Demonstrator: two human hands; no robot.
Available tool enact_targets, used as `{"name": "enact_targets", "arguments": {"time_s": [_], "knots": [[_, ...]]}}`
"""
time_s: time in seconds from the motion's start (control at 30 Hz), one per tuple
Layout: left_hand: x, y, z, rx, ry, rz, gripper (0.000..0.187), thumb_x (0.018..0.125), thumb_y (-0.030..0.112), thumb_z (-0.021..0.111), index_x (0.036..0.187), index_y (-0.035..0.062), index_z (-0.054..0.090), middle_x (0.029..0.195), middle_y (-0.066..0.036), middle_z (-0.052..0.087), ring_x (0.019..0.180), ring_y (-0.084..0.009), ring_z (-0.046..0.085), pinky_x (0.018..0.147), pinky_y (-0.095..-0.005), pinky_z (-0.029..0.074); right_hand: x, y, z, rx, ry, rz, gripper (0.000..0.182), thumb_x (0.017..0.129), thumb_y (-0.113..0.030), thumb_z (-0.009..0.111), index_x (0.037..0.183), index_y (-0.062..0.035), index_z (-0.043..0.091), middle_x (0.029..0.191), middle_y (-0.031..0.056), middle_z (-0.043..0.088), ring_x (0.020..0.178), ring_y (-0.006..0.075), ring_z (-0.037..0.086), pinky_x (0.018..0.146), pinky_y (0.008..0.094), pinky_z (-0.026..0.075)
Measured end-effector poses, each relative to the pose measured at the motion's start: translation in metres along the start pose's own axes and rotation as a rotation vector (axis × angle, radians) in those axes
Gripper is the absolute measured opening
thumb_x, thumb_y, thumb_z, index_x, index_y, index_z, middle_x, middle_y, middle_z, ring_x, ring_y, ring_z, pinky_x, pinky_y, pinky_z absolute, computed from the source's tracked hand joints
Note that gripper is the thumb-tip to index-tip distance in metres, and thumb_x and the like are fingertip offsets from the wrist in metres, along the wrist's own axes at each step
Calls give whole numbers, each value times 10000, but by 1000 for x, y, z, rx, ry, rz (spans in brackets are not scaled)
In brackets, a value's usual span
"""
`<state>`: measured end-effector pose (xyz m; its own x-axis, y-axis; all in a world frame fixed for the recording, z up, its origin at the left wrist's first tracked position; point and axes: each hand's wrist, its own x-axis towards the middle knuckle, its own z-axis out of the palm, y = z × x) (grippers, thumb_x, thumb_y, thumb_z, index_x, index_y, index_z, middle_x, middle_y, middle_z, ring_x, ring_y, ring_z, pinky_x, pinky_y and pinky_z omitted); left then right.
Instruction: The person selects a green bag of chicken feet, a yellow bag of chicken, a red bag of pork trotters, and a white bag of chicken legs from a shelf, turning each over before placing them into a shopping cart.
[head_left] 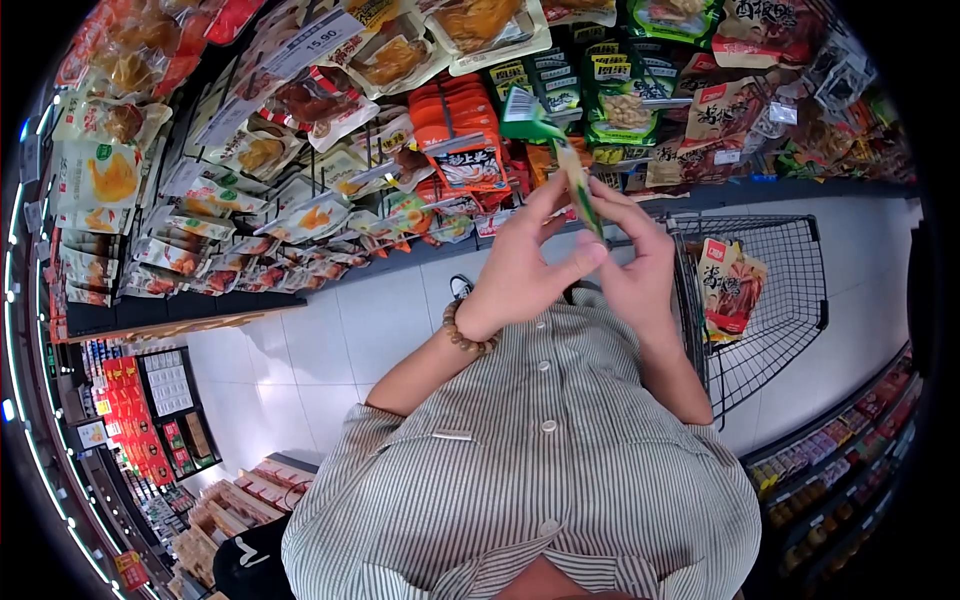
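Note:
A green and cream snack packet (572, 165) is held up in front of my chest, turned nearly edge-on, so its printed front is mostly hidden. My left hand (535, 258), with a beaded bracelet on the wrist, is closed on the packet's lower left side. From the other side, my right hand (637, 248) grips the same packet, its fingers behind the edge. Similar green packets (617, 95) hang on the rack just beyond my hands. Orange-red packets (467, 160) hang to the left of them.
To my right stands a black wire shopping cart (770, 350) with a red and beige food bag (730, 288) in it. Racks of packaged meat (110, 180) curve along the front and left. A price label (318, 40) sits on the upper left rack. Another shelf (840, 465) lines the lower right.

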<state>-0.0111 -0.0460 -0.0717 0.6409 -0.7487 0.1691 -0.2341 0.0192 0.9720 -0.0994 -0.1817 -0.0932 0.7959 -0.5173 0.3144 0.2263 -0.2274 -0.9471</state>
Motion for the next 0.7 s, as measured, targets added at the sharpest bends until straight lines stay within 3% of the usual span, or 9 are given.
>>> {"name": "enact_targets", "arguments": {"time_s": [0.07,0.1,0.23,0.33,0.4,0.43,0.5,0.6,0.7], "knots": [[2,-2,-5,-399,53,-122,627,859,195,726,1373,-19,436,1391,-171,469,1252,-228,504,1009,-351,454,1,-17,2,-268,-109,-168,411,766,-133,743,1147,-7,653,1315,207,566,1241,359,529,1047,427,397],[5,7,-6,-493,76,-95,492,893,105,675,1329,-9,479,1339,-130,527,1173,-181,556,947,-334,494,0,-22,0,-329,-176,-186,477,745,-174,756,1181,-20,641,1343,193,548,1298,386,464,1083,439,350],[10,3,-18,-590,223,-242,307,924,18,601,1225,-7,545,1140,-79,658,1001,-146,636,884,-301,516,1,-22,-2,-319,-228,-262,459,748,-149,753,1174,-24,639,1341,183,551,1293,369,472,1073,439,359],[7,0,-22,-663,209,-248,294,922,26,607,1209,-11,558,1148,-87,656,997,-145,637,868,-298,524,5,-12,-10,-301,-118,-279,477,745,-132,758,1190,-23,627,1311,171,572,1260,345,502,1066,433,367],[4,0,-26,-655,196,-259,304,923,28,604,1221,-10,553,1167,-93,649,1014,-155,635,880,-307,519,10,-5,-12,-170,104,-207,484,770,-90,747,1221,0,596,1235,165,611,1184,269,556,1010,384,423],[2,-1,-27,-647,180,-270,314,925,31,602,1232,-10,548,1186,-98,642,1031,-165,633,893,-317,513,12,-4,-12,-169,103,-207,484,770,-90,747,1221,0,596,1235,165,611,1184,269,556,1010,384,423],[2,3,-26,-642,178,-265,292,925,37,606,1208,-15,563,1160,-93,651,1007,-154,636,875,-309,521,13,-2,-13,329,99,201,476,817,-52,716,1257,31,555,1163,139,637,1085,179,593,939,309,466],[1,2,-27,-587,148,-254,270,923,42,613,1183,-21,580,1128,-85,663,983,-140,639,858,-298,528,10,11,-21,545,-94,335,449,849,-30,688,1266,46,539,1120,107,647,1001,127,609,871,258,488],[0,1,-25,-542,122,-240,269,919,39,618,1179,-21,586,1113,-81,669,968,-134,640,846,-291,531,7,13,-21,539,-110,380,387,852,-31,686,1213,38,568,1085,76,662,943,114,622,847,249,494]]}}
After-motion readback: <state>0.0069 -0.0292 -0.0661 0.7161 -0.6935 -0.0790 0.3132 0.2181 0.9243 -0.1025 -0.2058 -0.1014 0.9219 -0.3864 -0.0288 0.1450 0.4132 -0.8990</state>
